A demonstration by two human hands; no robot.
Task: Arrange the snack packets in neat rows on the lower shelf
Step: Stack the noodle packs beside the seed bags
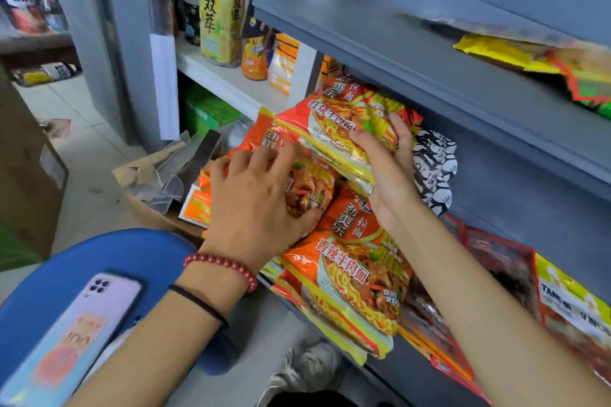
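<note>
Plainly, with the left hand (254, 198) gripping a lower packet (309, 182) and the right hand (388, 172) gripping an upper packet (330, 129) at its 1 o'clock, the slick pile on the lower shelf (410, 377) (front packet (350, 284) overhanging at 6 o'clock) could slide off.

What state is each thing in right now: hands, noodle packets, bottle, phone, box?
left hand, gripping the middle packet.
right hand, holding the top packet.
top packet, tilted on the pile.
middle packet, partly under the top one.
front packet, lying flat, not held.
tea bottle, upright, capped.
phone, lying camera side up.
cardboard box, open.
</note>
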